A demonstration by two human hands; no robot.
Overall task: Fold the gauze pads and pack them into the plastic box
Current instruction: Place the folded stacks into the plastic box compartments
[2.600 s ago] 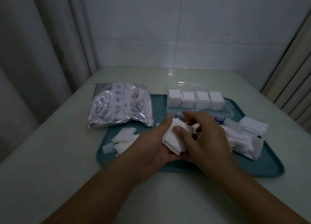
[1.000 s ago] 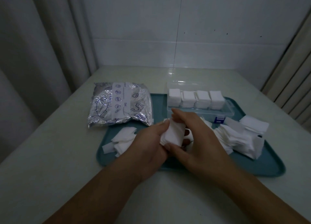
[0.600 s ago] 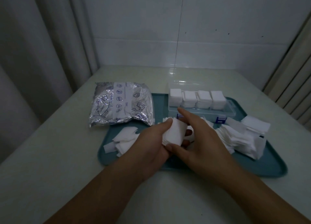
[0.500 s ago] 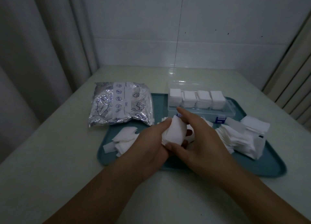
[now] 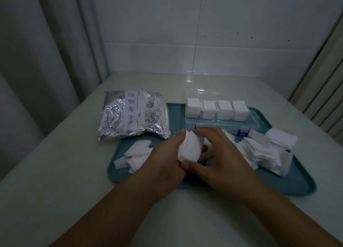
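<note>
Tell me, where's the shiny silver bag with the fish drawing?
In the head view the silver foil bag lies on the left, its right edge overlapping the teal tray, left of the clear plastic box and behind the loose gauze squares.

A teal plastic tray lies on the pale desk. On its far edge stands a clear plastic box, with four stacks of white folded gauze pads in a row inside. Left of the box, a silver foil pouch lies half on the tray, half on the desk. At the tray's left side lie a few loose white gauze squares; at its right, a spread heap of white unfolded gauze sheets. Between them, over the tray's near middle, the left hand and right hand meet around a white gauze bundle.
</note>
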